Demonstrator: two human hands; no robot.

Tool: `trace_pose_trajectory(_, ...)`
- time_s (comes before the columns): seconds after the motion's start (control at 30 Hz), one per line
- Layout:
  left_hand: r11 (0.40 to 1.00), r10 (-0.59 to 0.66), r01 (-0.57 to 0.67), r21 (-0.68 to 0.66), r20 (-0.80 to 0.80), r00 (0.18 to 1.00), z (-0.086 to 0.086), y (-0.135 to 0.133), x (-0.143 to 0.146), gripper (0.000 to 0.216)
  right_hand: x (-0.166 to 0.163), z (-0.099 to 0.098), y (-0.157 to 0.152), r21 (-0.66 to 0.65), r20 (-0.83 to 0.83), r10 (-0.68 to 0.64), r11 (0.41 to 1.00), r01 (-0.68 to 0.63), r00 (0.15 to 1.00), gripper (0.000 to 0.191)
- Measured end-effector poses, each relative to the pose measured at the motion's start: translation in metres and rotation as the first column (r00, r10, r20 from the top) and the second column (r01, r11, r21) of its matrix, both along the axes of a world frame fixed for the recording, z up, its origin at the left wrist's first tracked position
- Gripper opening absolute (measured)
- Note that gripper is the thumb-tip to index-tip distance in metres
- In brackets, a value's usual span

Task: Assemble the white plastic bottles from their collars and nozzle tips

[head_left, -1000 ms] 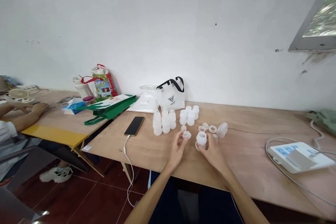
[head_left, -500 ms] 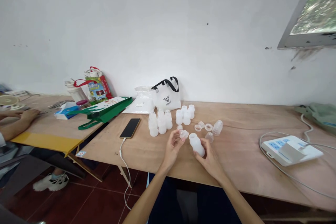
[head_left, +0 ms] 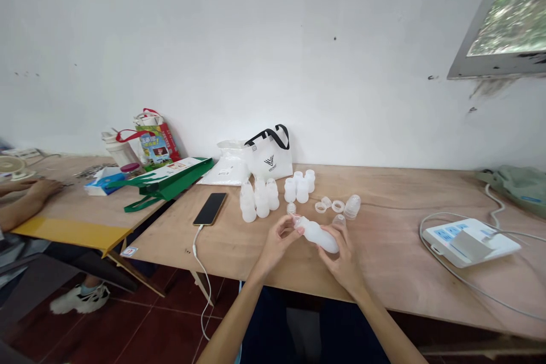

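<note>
My right hand (head_left: 343, 259) is wrapped round a milky-white baby bottle (head_left: 319, 236), which lies tilted with its neck to the left. At that neck, my left hand (head_left: 279, 239) pinches a clear nipple-like top (head_left: 297, 219) against the bottle's mouth; the fingers partly hide it. Just behind my right fingers stands a clear dome cap (head_left: 339, 219). Beyond my hands lie pale rings (head_left: 338, 206) and more clear caps (head_left: 352, 206). A small clear part (head_left: 291, 208) sits behind my left fingers. Several capped bottles (head_left: 261, 199) and several uncapped bottles (head_left: 302, 189) stand farther back.
A phone (head_left: 210, 209) with a white cable lies left. White bags (head_left: 271, 159) lean against the wall. A green bag (head_left: 170, 182) bridges the neighbouring table, where another person's hand (head_left: 46, 187) rests. A white box with cables (head_left: 471, 242) sits right.
The bottle in my right hand has tipped further over to the left. Its mouth now meets the clear top in my left hand; before, the two were apart.
</note>
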State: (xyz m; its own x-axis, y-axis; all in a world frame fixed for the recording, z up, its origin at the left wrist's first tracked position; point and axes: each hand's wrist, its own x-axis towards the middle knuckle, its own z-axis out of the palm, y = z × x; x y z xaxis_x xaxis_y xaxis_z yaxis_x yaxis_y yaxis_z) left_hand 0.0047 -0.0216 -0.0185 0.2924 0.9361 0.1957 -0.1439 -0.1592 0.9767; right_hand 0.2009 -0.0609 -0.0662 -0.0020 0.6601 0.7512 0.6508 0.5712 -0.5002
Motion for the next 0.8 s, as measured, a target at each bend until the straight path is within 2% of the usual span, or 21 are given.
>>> trace_pose_trajectory(0.23, 0.999, 0.02, -0.017, -0.046, 0.063, 0.998, 0.005, -0.006, 0.003, 0.039, 0.0, -0.007, -0.004, 0.237, 0.093, -0.152, 0.963, 0.127, 0.984, 0.037)
trace_pose_trajectory(0.37, 0.998, 0.012, -0.007, -0.06, 0.078, 0.997, 0.009, -0.012, 0.007, 0.039, 0.002, -0.01, -0.005, 0.294, 0.127, -0.233, 0.937, 0.188, 0.964, 0.038)
trace_pose_trajectory(0.47, 0.998, 0.014, -0.009, -0.065, 0.084, 0.996, 0.012, -0.015, 0.008, 0.038, 0.003, -0.013, -0.006, 0.247, 0.104, -0.234, 0.947, 0.203, 0.967, 0.035)
trace_pose_trajectory(0.57, 0.999, 0.018, -0.015, -0.052, 0.069, 0.997, 0.014, -0.014, 0.005, 0.04, 0.003, -0.012, -0.006, 0.151, 0.03, -0.156, 0.977, 0.15, 0.987, 0.03)
trace_pose_trajectory(0.67, 1.0, -0.018, 0.019, -0.018, 0.046, 0.999, 0.015, -0.01, -0.003, 0.04, 0.002, -0.004, -0.007, 0.026, -0.032, 0.008, 1.0, -0.008, 0.999, 0.036)
trace_pose_trajectory(0.8, 0.993, -0.114, 0.115, 0.01, -0.021, 0.993, 0.016, -0.007, -0.014, 0.037, 0.004, 0.004, -0.009, -0.118, -0.099, 0.188, 0.973, -0.199, 0.977, 0.037)
